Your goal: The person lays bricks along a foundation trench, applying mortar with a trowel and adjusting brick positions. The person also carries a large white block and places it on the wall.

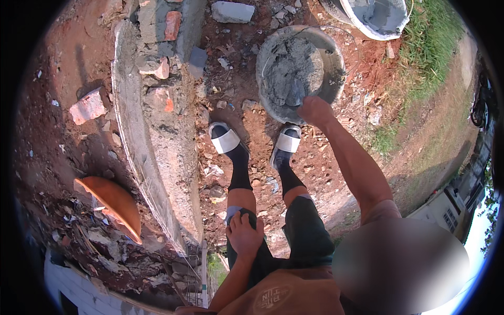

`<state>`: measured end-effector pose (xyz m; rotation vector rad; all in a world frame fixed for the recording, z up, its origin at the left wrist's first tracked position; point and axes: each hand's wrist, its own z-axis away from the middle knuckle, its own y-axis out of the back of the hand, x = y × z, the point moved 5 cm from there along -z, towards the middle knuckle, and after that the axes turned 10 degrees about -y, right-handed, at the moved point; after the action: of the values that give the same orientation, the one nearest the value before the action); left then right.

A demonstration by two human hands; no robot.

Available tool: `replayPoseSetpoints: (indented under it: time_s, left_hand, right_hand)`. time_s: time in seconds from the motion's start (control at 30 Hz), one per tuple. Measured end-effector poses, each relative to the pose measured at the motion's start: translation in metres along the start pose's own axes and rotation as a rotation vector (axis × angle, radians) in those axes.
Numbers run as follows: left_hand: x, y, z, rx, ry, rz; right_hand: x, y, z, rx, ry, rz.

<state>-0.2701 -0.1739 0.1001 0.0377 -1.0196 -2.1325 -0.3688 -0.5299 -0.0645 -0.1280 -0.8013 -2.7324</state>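
Observation:
My right hand [315, 111] is closed at the near rim of a round bucket [334, 68] of wet grey mortar [291, 65]. It grips a trowel, whose metal blade [295, 93] lies in the mortar; the handle is hidden inside my fist. My left hand [245, 234] rests on my left knee with its fingers spread, holding nothing. Left of my feet runs a low wall [173, 157] with a rough mortar top. Pieces of red brick [172, 25] are set in grey mortar along its far part.
A second white bucket [375, 18] with grey contents stands at the far right by the grass [433, 58]. A grey block [232, 12] lies beyond the wall's right side. Left of the wall are a brick chunk [88, 106], an orange basin [113, 205] and rubble.

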Motion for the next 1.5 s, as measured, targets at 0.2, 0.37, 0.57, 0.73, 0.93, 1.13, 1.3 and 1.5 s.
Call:
replayPoseSetpoints:
  time_s: [0.2,0.37,0.57,0.73,0.93,1.13,1.3,1.5]
  left_hand:
    - [0.000,-0.005,0.004,-0.041,0.044,-0.009]
    - [0.003,0.003,0.001,-0.046,0.046,-0.004]
    - [0.001,0.005,-0.001,-0.028,0.047,-0.012]
    - [-0.007,0.010,0.000,-0.028,0.088,0.038]
    - [-0.015,0.021,-0.005,0.029,0.073,0.077]
    - [-0.028,0.018,0.001,0.025,0.123,0.156]
    - [-0.033,0.022,0.002,0.029,0.174,0.252]
    - [-0.036,0.033,-0.004,0.127,0.155,0.243]
  right_hand:
    - [0.034,-0.018,0.024,-0.189,0.184,-0.478]
    - [0.041,-0.038,0.037,-0.178,0.100,-0.888]
    - [0.036,-0.009,0.098,0.144,0.123,-0.886]
    - [-0.067,0.014,0.148,-0.118,0.280,-1.102]
    - [-0.253,-0.006,0.141,-0.868,0.513,-1.503]
    - [-0.295,-0.023,0.152,-0.771,0.402,-1.118]
    - [-0.260,0.035,0.130,0.118,0.599,-0.167]
    - [-0.282,0.172,0.046,0.514,0.522,0.158]
